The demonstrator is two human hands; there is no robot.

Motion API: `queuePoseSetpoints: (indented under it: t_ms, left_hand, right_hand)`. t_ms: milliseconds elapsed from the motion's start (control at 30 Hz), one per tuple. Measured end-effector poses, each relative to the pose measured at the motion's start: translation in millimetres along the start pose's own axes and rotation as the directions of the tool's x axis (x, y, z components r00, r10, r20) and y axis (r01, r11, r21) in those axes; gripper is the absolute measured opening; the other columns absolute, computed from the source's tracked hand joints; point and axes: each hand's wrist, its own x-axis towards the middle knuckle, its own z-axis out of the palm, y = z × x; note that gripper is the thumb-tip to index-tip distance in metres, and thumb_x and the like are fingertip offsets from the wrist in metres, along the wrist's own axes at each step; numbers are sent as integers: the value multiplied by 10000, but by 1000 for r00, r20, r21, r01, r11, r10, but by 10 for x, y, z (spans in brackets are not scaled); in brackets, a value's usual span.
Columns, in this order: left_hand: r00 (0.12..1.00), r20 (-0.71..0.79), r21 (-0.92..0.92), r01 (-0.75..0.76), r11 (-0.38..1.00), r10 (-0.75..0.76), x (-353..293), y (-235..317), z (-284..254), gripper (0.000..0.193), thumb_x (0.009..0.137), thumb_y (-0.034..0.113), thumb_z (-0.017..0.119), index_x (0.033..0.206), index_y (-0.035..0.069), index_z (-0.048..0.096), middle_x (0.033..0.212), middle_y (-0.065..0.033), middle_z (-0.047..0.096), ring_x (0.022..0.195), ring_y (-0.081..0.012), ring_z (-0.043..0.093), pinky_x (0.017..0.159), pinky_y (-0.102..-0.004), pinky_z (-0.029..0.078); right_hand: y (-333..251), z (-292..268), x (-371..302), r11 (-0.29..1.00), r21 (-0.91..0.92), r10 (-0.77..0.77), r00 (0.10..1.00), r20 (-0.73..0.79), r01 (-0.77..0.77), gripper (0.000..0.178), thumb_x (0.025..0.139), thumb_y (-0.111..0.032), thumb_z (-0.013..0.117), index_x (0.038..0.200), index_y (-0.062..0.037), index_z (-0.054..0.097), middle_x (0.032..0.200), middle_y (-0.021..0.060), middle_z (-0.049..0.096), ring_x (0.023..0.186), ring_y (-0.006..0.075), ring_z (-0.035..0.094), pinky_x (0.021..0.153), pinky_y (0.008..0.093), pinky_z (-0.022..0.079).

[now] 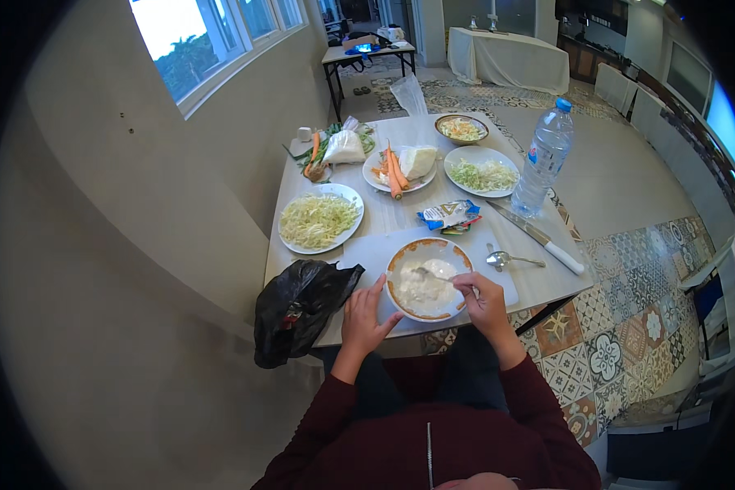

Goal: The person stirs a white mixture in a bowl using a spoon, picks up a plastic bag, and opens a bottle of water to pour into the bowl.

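A white bowl with an orange-patterned rim (395, 304) stands near the table's front edge, holding a white, creamy mixture (423, 292). My right hand (483, 304) pinches the handle of a spoon (438, 276), whose head dips into the mixture. Against the bowl's left side rests my left hand (366, 317), open, with fingers stretched and thumb apart, touching the rim. Under the bowl lies a white cutting board (371, 248). A second spoon (502, 259) lies just right of the bowl. Behind the bowl sit small blue-and-white packets (449, 215).
Left of my hand, a black plastic bag (298, 306) hangs over the edge. Shredded cabbage fills plates (340, 238) (456, 175). Farther back are carrots (395, 173), a cabbage piece (417, 162) and a slaw bowl (480, 140). A knife (539, 237) and water bottle (541, 163) stand right.
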Motion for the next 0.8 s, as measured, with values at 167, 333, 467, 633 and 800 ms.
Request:
queuePoseSetpoints:
  t_ms: [167,333,467,633,800]
  left_hand:
    - [1000,-11,15,-6,1000,7,-8,-24,8,819,842,594,604,1449,79,412,1157,-119,596,1115,-314,516,1002,-438,356]
    - [1000,-16,17,-5,1000,5,-12,-17,7,814,849,631,566,1453,109,405,1150,-114,587,1117,-315,507,985,-439,368]
    - [1000,-11,20,-8,1000,8,-6,-14,-2,815,848,631,567,1451,107,406,1141,-114,587,1112,-316,508,983,-440,369]
    - [1000,-14,33,-8,999,9,-8,-17,6,815,850,628,567,1454,106,404,1133,-116,587,1110,-312,510,980,-442,370]
    - [1000,-10,22,-6,1000,6,-5,-1,6,812,853,625,567,1456,107,402,1130,-116,585,1116,-311,507,983,-444,366]
  right_hand:
    - [-223,-202,-34,986,116,94,972,215,-120,133,835,57,627,943,-6,673,885,124,700,818,259,692,739,320,541]
    - [-374,-543,-113,999,17,35,974,225,-40,134,810,77,627,909,-3,668,869,122,696,804,261,689,729,324,541]
    - [-290,-631,-121,993,-116,54,987,149,-37,138,796,87,629,895,-5,659,858,127,691,795,264,685,727,335,540]
    - [9,-376,-40,995,-99,3,1000,17,-1,127,819,75,617,909,-5,657,857,140,690,797,274,685,724,339,535]
    - [22,-40,-42,999,-21,48,998,-28,-48,85,866,26,610,934,-4,651,853,149,690,789,274,684,720,326,526]
